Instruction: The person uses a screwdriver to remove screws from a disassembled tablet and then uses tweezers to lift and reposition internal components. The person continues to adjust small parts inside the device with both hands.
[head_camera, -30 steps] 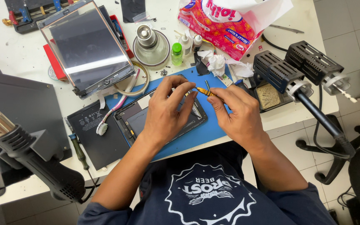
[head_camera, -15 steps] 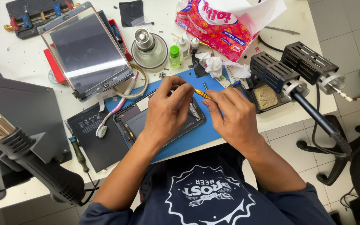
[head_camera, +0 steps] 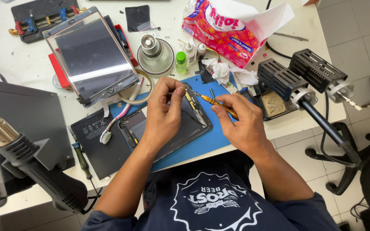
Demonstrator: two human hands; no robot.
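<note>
The right hand (head_camera: 241,122) grips a yellow-handled screwdriver (head_camera: 217,104), tip at the opened tablet (head_camera: 168,128) on the blue mat (head_camera: 202,145); the left hand (head_camera: 164,115) rests on the tablet, fingertips pinched closed.

I saw bare blue mat (head_camera: 202,147) beneath my hands; crumpled tissue (head_camera: 219,70), bottles (head_camera: 180,62) and lifted screen (head_camera: 93,57) crowded beyond.
</note>
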